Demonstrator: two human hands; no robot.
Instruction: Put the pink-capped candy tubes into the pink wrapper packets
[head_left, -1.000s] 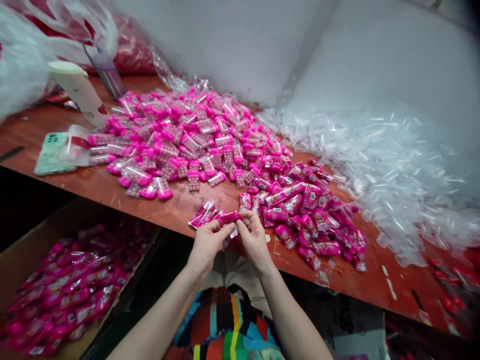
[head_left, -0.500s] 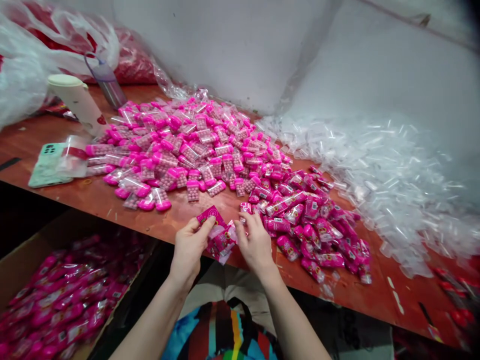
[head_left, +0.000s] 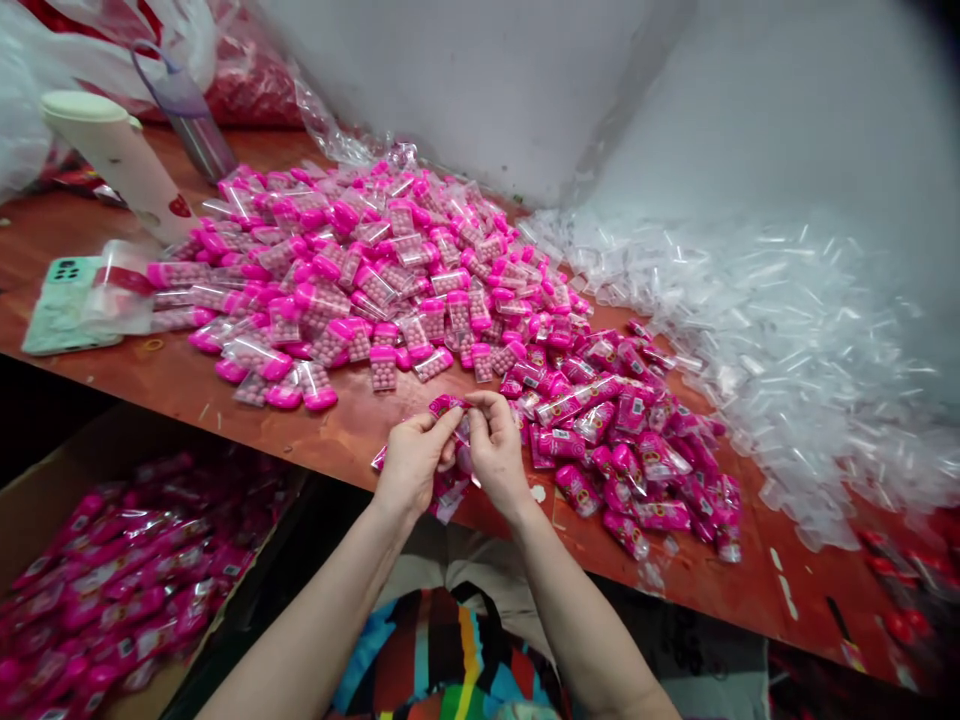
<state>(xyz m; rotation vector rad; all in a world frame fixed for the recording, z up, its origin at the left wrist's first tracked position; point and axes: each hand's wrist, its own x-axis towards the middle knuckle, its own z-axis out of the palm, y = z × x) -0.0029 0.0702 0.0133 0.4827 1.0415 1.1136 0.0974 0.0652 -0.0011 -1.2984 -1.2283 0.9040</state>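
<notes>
At the table's front edge, my left hand [head_left: 418,455] and my right hand [head_left: 495,452] are close together, thumbs and fingertips pinched on a pink printed wrapper [head_left: 447,404]. More pink and clear film [head_left: 450,495] shows below and between the hands; much of it is hidden by my fingers. Just beyond lies a heap of small clear bottles with pink caps [head_left: 382,375], filled with pink beads. To the right of my right hand is a pile of bottles in shiny pink printed wrappers [head_left: 577,490].
Clear plastic containers [head_left: 795,370] spread along the wall at right. At left are a phone [head_left: 64,305], a roll of tape [head_left: 124,290], a pale tumbler [head_left: 120,160] and a purple-topped bottle [head_left: 191,125]. A carton [head_left: 270,545] of pink packs sits below the table edge.
My hands have drawn closer together, and my left hand has moved right and covers more of the wrapper. My right fingers now pinch its upper edge. The view has shifted slightly.
</notes>
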